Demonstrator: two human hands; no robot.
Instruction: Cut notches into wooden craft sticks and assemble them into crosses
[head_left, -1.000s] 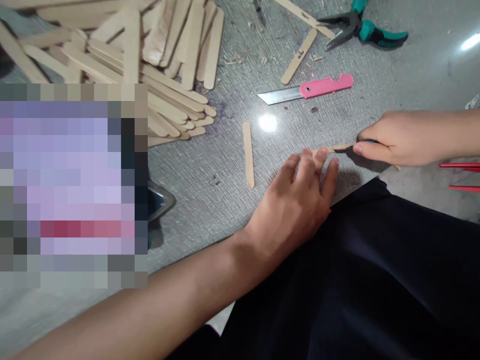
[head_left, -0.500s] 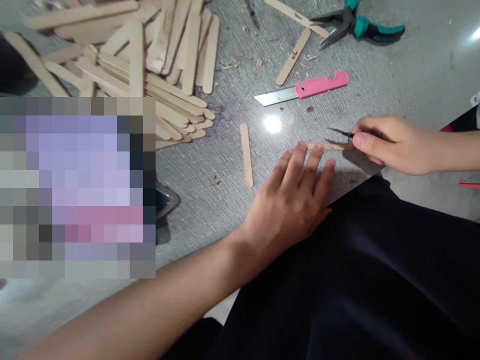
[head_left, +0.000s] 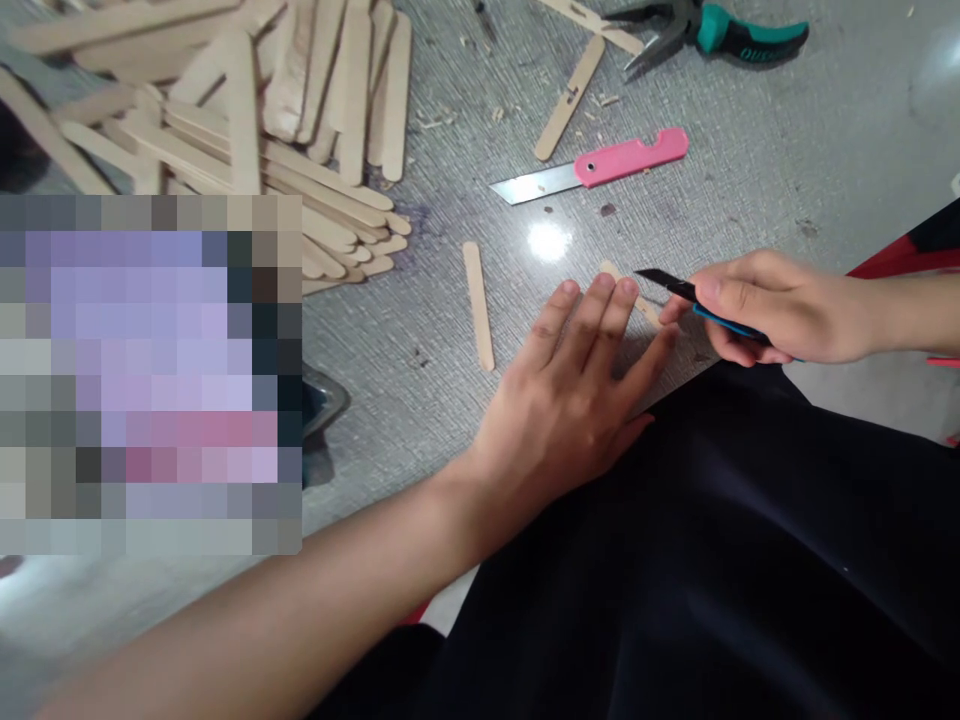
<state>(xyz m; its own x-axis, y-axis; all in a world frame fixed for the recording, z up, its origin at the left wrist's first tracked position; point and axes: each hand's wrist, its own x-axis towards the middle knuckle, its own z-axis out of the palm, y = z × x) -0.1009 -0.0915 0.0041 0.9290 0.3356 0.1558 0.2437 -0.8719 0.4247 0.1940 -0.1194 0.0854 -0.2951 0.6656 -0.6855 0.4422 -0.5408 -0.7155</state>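
My left hand (head_left: 570, 390) lies flat on the table with its fingers spread, the fingertips pressing beside and over a small wooden craft stick (head_left: 646, 307). That stick slants between the left fingertips and my right hand (head_left: 772, 305), and part of it is hidden under the fingers. In my right hand is a utility knife (head_left: 733, 322) with a dark pointed blade and a blue edge on its handle. Its blade points left, just above the stick, and the right fingertips come close to the stick's lower end. Another short craft stick (head_left: 478, 305) lies left of my left hand.
A pink-handled knife (head_left: 630, 158) rests farther back, blade to the left. Behind it are notched craft sticks (head_left: 571, 97) and green-black pliers (head_left: 750, 36). A big pile of craft sticks (head_left: 244, 110) covers the back left. The table edge runs near my lap; wood shavings are scattered about.
The stick under my left fingers has turned from nearly level to a slant. My right hand has moved slightly left, and its knife has rolled, showing the blade's broad side. The view has shifted slightly.
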